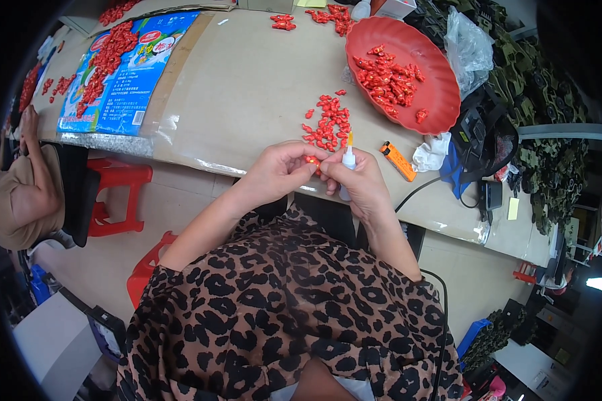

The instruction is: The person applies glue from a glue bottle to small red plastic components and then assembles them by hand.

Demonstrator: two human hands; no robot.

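Note:
Between the fingertips of my left hand (277, 171) is a small red figurine (312, 161) with a touch of yellow on it. My right hand (359, 179) is wrapped round a white glue bottle (348, 160) with a narrow yellowish tip pointing up. Its thumb and forefinger come close to the figurine; whether they touch it I cannot tell. Just beyond my hands lies a loose pile of small red pieces (328, 123) on the table. A red scalloped bowl (441, 87) at the right holds many more red pieces.
An orange box cutter (398, 161) and a crumpled white tissue (431, 152) lie right of my hands. A blue printed sheet (124, 93) at the left bears red pieces. A clear plastic bag (467, 50) sits beyond the bowl. Another person (30, 180) sits at the far left by a red stool (117, 194).

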